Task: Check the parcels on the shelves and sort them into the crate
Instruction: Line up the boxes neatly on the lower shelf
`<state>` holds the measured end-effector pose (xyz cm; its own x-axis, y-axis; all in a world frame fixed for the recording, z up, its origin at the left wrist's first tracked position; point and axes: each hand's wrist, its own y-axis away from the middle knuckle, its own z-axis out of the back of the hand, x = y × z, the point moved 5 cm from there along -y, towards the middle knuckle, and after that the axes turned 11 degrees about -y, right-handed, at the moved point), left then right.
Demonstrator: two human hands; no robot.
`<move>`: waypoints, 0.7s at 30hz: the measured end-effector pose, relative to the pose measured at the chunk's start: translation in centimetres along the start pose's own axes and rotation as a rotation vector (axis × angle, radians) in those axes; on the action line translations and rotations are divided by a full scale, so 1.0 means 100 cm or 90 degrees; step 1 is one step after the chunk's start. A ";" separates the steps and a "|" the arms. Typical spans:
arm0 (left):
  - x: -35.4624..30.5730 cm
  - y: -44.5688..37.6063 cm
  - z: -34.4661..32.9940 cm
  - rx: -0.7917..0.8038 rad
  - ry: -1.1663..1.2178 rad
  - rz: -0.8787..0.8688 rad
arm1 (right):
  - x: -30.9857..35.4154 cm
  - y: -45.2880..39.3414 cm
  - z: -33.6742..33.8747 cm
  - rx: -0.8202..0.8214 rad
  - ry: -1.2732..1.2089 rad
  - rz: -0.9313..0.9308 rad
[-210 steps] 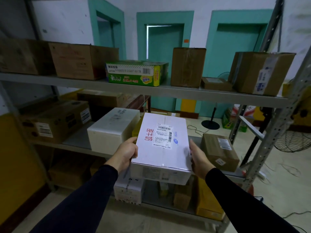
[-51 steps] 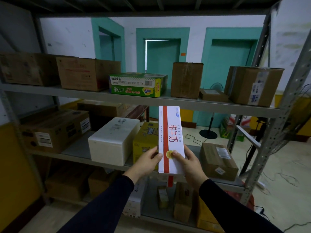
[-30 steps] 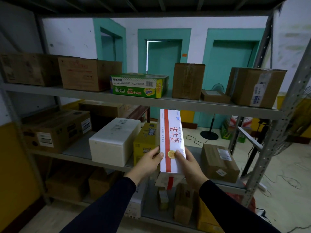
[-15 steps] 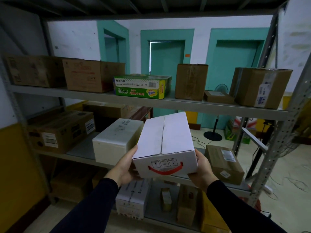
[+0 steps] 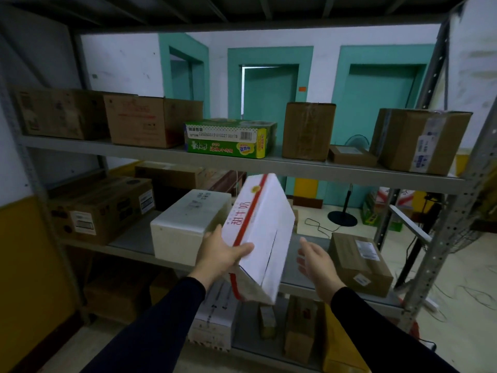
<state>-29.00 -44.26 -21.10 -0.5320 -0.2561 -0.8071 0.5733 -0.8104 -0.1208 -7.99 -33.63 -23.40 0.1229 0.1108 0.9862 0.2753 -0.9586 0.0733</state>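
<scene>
A white parcel box (image 5: 265, 232) with a red stripe and red characters is tilted in front of the middle shelf (image 5: 131, 239). My left hand (image 5: 222, 254) grips its lower left side, thumb across the striped face. My right hand (image 5: 314, 261) hovers a little to the right of the box, fingers relaxed and apart from it. No crate is in view.
A white foam box (image 5: 185, 224) sits just left of my hands, a taped brown parcel (image 5: 359, 262) to the right. Brown cartons and a green box (image 5: 228, 138) line the upper shelf (image 5: 322, 170). More boxes fill the bottom shelf. A metal upright (image 5: 451, 224) stands at right.
The box has turned from flat, held by both hands, to tilted on edge. My right hand has come off it; only the left hand holds it.
</scene>
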 end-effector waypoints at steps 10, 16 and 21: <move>-0.037 0.014 -0.023 -0.020 -0.357 -0.164 | 0.003 0.012 -0.041 0.145 -0.127 -0.070; -0.049 0.014 -0.016 0.035 -0.204 -0.205 | -0.004 0.008 -0.031 0.104 -0.191 -0.077; -0.035 0.011 -0.008 0.089 0.045 -0.064 | -0.005 0.010 -0.028 0.096 -0.203 -0.073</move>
<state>-25.97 -43.80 -18.85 -0.5341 -0.1366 -0.8343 0.4254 -0.8963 -0.1256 -10.43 -35.36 -23.45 0.3678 0.3146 0.8751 0.4396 -0.8881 0.1345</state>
